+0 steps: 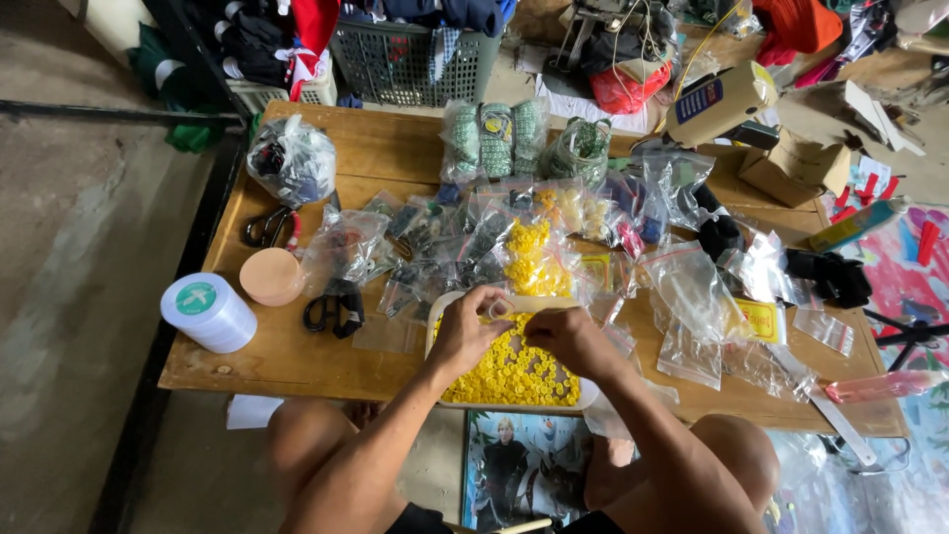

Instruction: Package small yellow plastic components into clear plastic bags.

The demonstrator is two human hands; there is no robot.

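Both hands (524,331) together, pinching small clear bag (500,309) over button tray (514,376); bag's axis unclear.

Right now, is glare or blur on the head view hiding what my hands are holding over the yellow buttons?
Head view: soft even daylight, hardly any shadows; the left hand and right hand are sharp over the tray of yellow buttons; mild glare on the clear plastic bags; table edges bow from the wide lens; the small item pinched between them is too small to identify.
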